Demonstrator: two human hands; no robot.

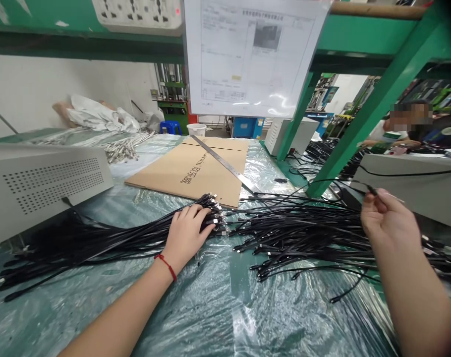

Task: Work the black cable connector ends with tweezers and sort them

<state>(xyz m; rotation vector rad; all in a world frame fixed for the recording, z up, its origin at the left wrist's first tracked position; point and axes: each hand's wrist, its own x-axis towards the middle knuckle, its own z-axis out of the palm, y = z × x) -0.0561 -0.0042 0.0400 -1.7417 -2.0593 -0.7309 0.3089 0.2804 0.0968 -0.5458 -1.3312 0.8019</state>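
My left hand, a red cord at its wrist, lies over the connector end of a bundle of black cables. Its fingers curl over the top, the thumb along the near side. Small metal plugs poke out beyond the fingertips. Raised at the right, my right hand pinches one black cable near its plug. Below and left of that hand spreads a loose pile of black cables, its near plug ends facing left.
A flat cardboard sheet with a steel ruler across it lies behind the cables. Grey metal boxes flank the bench. A green post slants at right; a paper sheet hangs above. Another person sits beyond.
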